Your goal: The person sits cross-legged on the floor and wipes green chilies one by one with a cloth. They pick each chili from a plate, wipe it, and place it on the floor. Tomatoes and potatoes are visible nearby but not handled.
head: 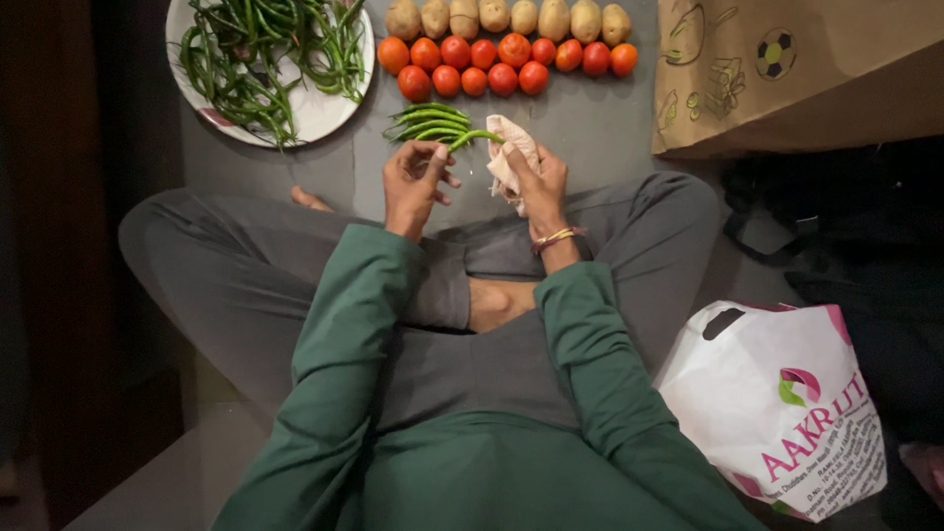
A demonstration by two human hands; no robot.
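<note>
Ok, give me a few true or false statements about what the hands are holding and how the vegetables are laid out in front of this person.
1. The right hand holds a pale crumpled cloth wrapped around a long green chilli. True.
2. The left hand grips a red tomato. False: it holds no tomato, and its fingers are curled near the small pile of green chillies.
3. The round red and orange tomatoes lie in two rows below a row of pale brown potatoes. True.
4. The round white plate is heaped with potatoes. False: it carries loose long green chillies.
5. A white plastic carrier bag lies by the person's right knee. True.
</note>
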